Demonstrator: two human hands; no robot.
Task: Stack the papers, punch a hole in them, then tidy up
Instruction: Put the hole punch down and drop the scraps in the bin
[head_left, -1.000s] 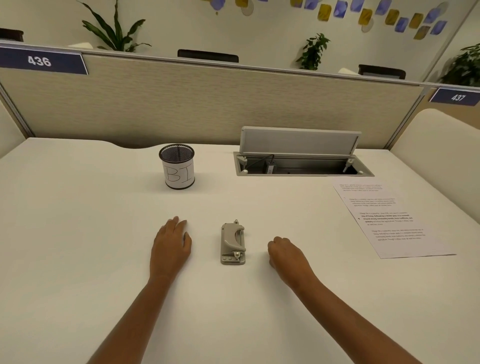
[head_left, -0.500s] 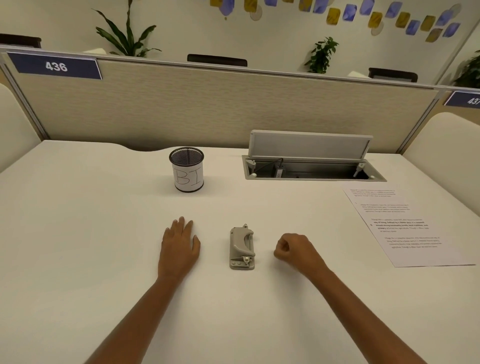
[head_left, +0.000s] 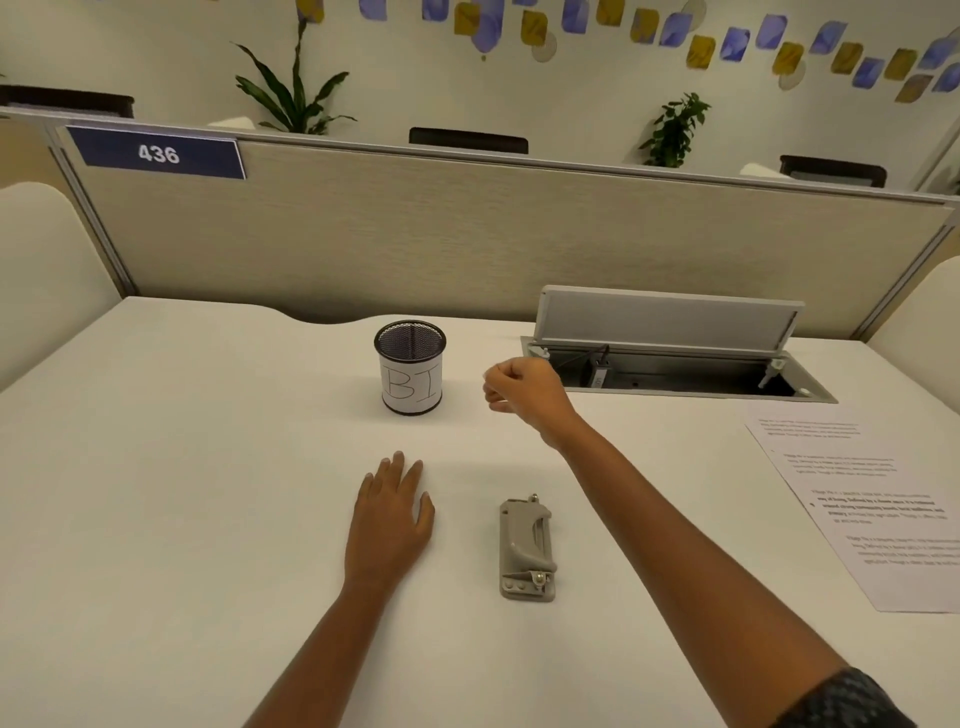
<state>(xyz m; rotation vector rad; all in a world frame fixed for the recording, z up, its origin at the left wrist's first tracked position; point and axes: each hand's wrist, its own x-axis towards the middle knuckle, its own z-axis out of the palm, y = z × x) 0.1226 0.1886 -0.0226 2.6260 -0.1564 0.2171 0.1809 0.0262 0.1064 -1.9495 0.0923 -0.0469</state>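
A grey single-hole punch lies on the white desk in front of me. The printed papers lie flat at the right edge of the desk. My left hand rests palm down on the desk, fingers apart, to the left of the punch. My right hand is raised above the desk with its fingers closed in a loose fist, just right of the black mesh cup labelled "BI". Whether something small is pinched in the fist is hidden.
An open cable hatch with its lid tilted up sits at the back right of the desk. A beige partition closes off the far side. Cream chair backs stand at both sides.
My right hand has left the spot beside the punch and moved forward and up, to beside the mesh cup, still closed. My left hand and the punch have stayed put.
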